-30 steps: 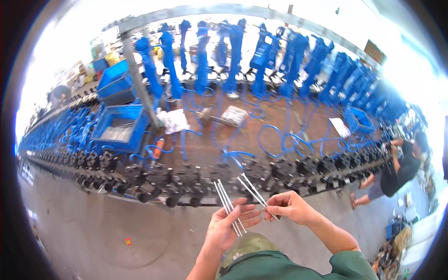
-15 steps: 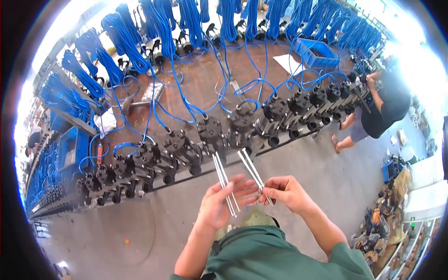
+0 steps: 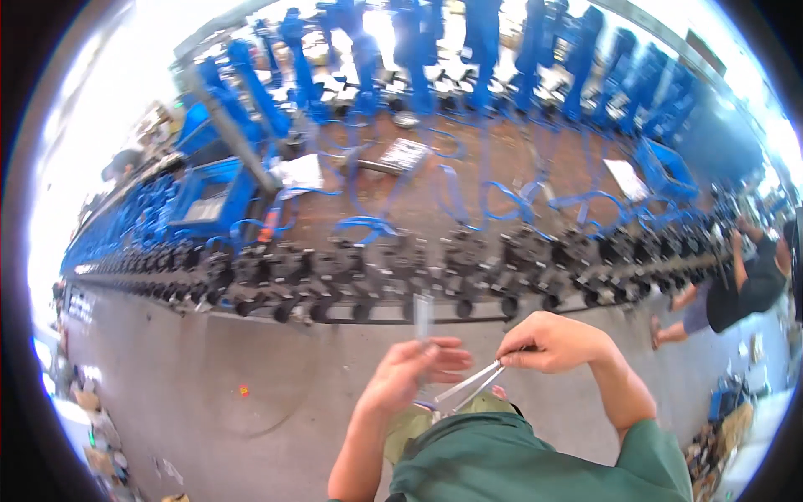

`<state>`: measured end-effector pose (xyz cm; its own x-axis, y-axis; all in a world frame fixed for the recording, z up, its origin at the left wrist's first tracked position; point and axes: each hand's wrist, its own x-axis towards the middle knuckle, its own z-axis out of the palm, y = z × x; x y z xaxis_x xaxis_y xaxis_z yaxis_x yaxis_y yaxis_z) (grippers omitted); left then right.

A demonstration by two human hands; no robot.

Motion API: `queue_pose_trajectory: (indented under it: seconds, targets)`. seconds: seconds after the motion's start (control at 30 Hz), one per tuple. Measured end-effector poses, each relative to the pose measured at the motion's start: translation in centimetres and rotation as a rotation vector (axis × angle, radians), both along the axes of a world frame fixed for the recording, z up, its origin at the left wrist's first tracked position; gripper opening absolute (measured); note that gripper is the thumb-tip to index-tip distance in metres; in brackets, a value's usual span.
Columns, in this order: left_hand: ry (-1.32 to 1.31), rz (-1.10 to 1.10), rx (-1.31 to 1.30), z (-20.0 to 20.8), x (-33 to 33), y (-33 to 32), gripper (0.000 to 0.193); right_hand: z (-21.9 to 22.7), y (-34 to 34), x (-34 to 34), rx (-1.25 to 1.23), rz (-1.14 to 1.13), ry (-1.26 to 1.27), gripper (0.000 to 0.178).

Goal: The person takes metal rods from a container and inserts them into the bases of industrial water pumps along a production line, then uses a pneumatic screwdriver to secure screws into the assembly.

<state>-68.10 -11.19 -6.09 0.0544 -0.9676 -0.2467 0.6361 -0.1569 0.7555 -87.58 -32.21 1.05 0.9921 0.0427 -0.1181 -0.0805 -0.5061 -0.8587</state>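
Low in front of me, my left hand is blurred by motion, its fingers stretched to the right. Thin silver metal rods, also smeared, stand up from it, seemingly held by the thumb. Higher and to the right, my right hand pinches a few more long silver rods by one end. Their free ends slant down to the left and spread apart slightly. Beyond both hands runs a row of black pump-like units along the bench's near edge, touched by neither hand.
Blue cables trail over the brown bench, with coiled bundles hanging behind. Blue crates stand at left and far right. A metal block lies on the bench. Another person works at the far right.
My view has swung left, so the bench shifts right. My right hand has risen and moved away from the left, and its rods now point down-left instead of up.
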Motion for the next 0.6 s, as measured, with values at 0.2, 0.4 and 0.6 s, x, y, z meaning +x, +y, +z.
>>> queue_pose_trajectory:
  seconds: [0.2,0.4,0.6]
  targets:
    - [-0.379,0.151,-0.057,-1.6,9.4,10.6,0.037,2.7,10.9,20.8,-0.661,0.544,0.087,0.025]
    - [-0.442,0.653,0.215,0.0,16.4,20.7,0.024,0.7,20.2,39.6,-0.476,0.773,-0.072,0.031]
    - [0.031,1.269,0.415,-8.6,17.9,31.2,0.015,-2.6,19.9,73.2,-0.599,0.34,-0.336,0.022]
